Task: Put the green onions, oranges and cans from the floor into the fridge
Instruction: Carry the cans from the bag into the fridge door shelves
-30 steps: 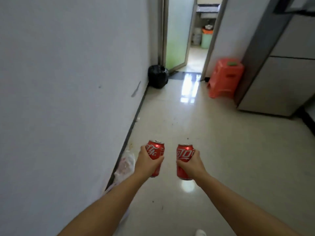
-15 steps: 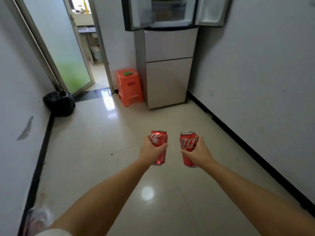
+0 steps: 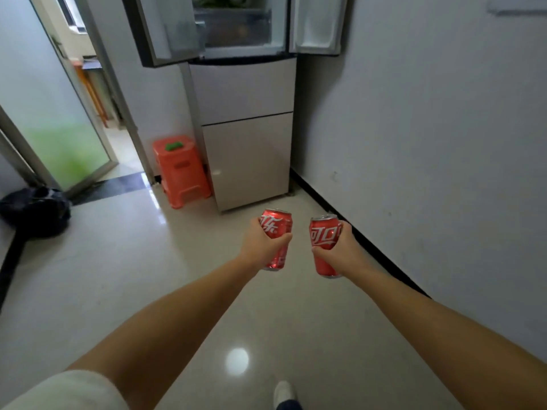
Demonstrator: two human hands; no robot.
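My left hand [image 3: 262, 242] grips an upright red can [image 3: 277, 224], and my right hand [image 3: 340, 250] grips a second red can [image 3: 324, 236]. Both cans are held side by side in front of me, above the floor. Straight ahead stands the fridge [image 3: 245, 119], grey-white, with both upper doors swung open. Its lit upper compartment [image 3: 236, 28] shows something green at the top edge of the frame. No onions or oranges are visible on the floor.
An orange plastic stool [image 3: 180, 170] with a small green item on top stands left of the fridge. A black bag [image 3: 35, 210] lies by the left wall beside a frosted glass door [image 3: 53, 125]. A wall [image 3: 429, 128] runs along the right. My shoe [image 3: 284, 393] shows below.
The view has swung right from the left wall to face the fridge, which is now closer. Both hands keep holding their cans.
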